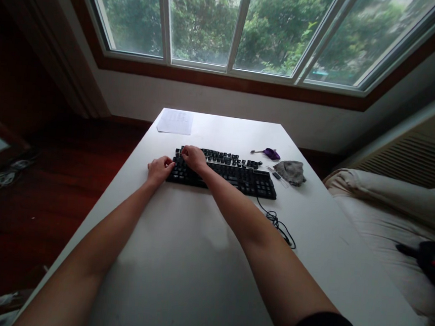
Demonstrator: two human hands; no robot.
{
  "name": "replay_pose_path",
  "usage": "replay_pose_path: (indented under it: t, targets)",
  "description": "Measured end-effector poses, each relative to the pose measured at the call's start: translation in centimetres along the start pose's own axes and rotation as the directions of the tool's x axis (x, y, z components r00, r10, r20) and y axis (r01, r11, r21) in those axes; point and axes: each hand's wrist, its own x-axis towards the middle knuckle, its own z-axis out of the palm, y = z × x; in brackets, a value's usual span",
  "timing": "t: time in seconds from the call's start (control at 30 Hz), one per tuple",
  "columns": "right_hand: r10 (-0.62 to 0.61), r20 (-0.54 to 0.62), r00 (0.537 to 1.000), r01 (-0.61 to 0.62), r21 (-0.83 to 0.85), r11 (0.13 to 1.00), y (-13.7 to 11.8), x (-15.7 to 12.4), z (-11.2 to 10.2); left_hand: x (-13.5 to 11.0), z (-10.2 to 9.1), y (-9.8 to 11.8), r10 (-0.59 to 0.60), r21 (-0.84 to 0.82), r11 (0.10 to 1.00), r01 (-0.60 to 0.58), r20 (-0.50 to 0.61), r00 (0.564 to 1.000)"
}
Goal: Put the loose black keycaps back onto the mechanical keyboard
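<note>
A black keyboard [231,177] lies across the white table. Loose black keycaps [225,157] are set out in rows just behind it. At the keyboard's left end, my left hand [159,170] has its fingers curled against the corner. My right hand [195,158] reaches over the keyboard's upper left part, its fingertips pinched at the left end of the keycap rows. The small dark piece at those fingertips looks like a keycap, though it is partly hidden. A black cable [278,224] runs from the keyboard and lies coiled on the right.
Printed paper [175,122] lies at the table's far left corner. To the right are a purple-handled brush [270,153], a grey cloth [290,172] and a small dark item [276,176] beside thin wire. A padded seat [373,212] stands right of the table [178,261].
</note>
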Motion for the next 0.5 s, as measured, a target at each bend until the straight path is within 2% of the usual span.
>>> replay_pose_path:
  t: [0.1, 0.23, 0.37, 0.5]
  targets:
    - [-0.011, -0.005, 1.000, 0.011, -0.033, 0.999, 0.4, -0.1, -0.4, -0.1, 0.0, -0.2, 0.038, -0.039, 0.998, -0.039, -0.021, 0.999]
    - [-0.093, 0.024, 0.995, 0.094, -0.054, 0.994, 1.0, -2.2, -1.1, 0.3, 0.4, -1.0, 0.071, -0.193, 0.978, -0.077, -0.035, 0.997]
    - [-0.174, 0.058, 0.983, 0.180, -0.107, 0.978, 2.5, -5.1, -2.7, 2.0, 0.8, -1.9, -0.012, -0.272, 0.962, 0.008, -0.012, 1.000]
    - [-0.228, 0.094, 0.969, 0.240, -0.134, 0.962, 4.0, -7.7, -4.0, 4.3, 0.8, -2.2, -0.098, -0.228, 0.968, 0.102, 0.032, 0.995]
